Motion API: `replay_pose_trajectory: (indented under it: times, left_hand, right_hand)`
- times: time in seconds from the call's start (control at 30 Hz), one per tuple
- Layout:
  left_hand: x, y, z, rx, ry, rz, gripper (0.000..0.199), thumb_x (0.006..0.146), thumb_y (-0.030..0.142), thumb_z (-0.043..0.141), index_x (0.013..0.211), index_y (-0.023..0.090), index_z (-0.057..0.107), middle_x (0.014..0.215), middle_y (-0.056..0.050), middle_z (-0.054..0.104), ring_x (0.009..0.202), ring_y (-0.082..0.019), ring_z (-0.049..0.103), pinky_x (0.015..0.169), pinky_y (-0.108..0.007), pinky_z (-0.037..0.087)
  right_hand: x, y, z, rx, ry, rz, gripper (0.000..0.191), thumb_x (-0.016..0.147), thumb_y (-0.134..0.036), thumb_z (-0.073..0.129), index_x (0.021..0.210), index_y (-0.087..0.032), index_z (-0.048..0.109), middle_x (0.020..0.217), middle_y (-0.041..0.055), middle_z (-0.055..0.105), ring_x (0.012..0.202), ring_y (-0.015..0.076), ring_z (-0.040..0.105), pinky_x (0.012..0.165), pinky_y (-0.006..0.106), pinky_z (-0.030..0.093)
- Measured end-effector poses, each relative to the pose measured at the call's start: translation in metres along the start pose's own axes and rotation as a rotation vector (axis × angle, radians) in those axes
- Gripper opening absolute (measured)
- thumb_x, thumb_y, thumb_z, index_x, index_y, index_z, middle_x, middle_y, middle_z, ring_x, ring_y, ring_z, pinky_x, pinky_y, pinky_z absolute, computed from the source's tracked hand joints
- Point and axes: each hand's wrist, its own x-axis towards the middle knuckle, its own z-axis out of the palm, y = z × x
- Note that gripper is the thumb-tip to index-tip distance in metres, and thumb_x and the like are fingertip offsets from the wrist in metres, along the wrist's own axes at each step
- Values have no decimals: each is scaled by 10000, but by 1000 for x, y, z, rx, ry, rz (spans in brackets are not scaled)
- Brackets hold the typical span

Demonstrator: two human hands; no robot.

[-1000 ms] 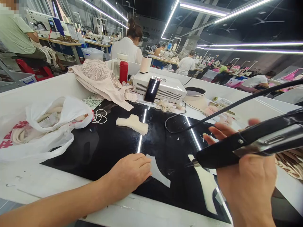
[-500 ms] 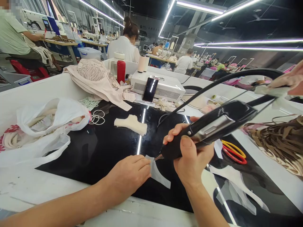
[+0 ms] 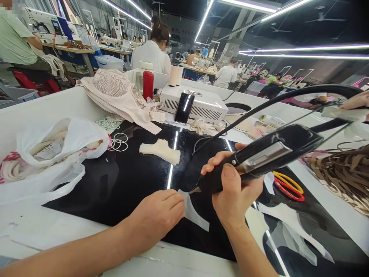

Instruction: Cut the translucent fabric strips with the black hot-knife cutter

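Observation:
My right hand (image 3: 235,192) is wrapped round a black corded hand tool (image 3: 259,157) with a metal lever plate on its side. Its narrow coppery tip points down to the left, at the edge of a small curved piece of translucent white fabric (image 3: 196,215). With closed fingers, my left hand (image 3: 160,213) holds the upper left end of that piece against the black work surface (image 3: 123,192). The fingertips and part of the fabric's end are hidden under the hand. Farther back lies a small stack of cream fabric pieces (image 3: 160,151).
White cut pieces (image 3: 284,215) and yellow and red rings (image 3: 288,186) lie right. A plastic bag (image 3: 57,181) is at left. Behind stand a phone (image 3: 183,107), a vented white box (image 3: 198,102) and a red bottle (image 3: 148,85). A hand (image 3: 356,102) shows at upper right, beside the cable.
The view has shifted slightly, so most things sit a little farther right or lower. Both hands, the tool and the fabric piece keep nearly the same places relative to each other.

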Motion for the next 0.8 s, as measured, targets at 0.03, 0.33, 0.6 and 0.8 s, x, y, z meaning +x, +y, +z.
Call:
replay_pose_trajectory:
  times: [0.03,0.33,0.6,0.8]
  left_hand:
    - [0,0,0,-1,0,0,183,1046,126,455,995,140,630,1037,-84,739,1006,-222,716,815,-364,635]
    - [-1,-1,4,11,5,12,180,1046,120,453,978,154,616,1018,-83,729,997,-205,711,850,-356,624]
    - [-4,-2,9,60,-12,44,172,1034,97,471,949,157,609,1033,-75,720,1023,-196,698,869,-345,613]
    - [-5,-2,9,67,-27,34,169,1030,96,480,941,159,609,1064,-78,718,1043,-195,691,884,-345,609]
  right_hand:
    - [0,0,0,1,3,1,378,869,-295,743,1186,-266,540,811,-44,643,626,127,613,576,297,550]
    - [2,-1,5,59,30,10,388,866,-297,746,1201,-269,554,794,-53,651,613,121,609,576,290,546]
    - [-2,3,8,85,6,39,397,867,-282,761,1205,-277,554,814,-46,661,640,123,618,579,287,551]
    - [-2,3,11,79,8,58,370,880,-268,741,1201,-299,558,820,-49,660,645,127,624,602,300,559]
